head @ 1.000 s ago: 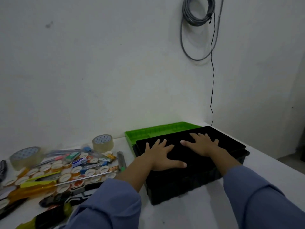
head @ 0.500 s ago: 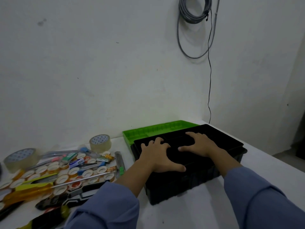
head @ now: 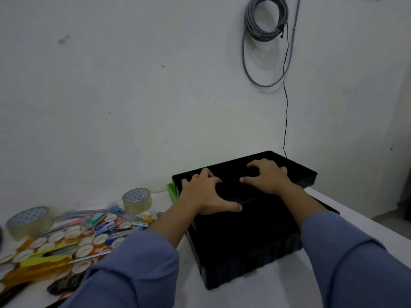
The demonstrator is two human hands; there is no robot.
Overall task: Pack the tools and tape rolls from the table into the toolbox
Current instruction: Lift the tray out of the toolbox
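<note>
You're hooking your left hand (head: 204,194) and right hand (head: 269,178) into the tray (head: 300,172), fingers curling round its dividers. It's sitting atop the toolbox (head: 244,252); tape rolls (head: 137,200) and tools (head: 44,261) are lying at its 9 o'clock.

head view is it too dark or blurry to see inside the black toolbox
Head view: dim, flat light; the toolbox and its tray merge into near-featureless black, interior unreadable; the left hand and right hand gripping the tray read clearly; tape rolls at left look slightly soft.
</note>
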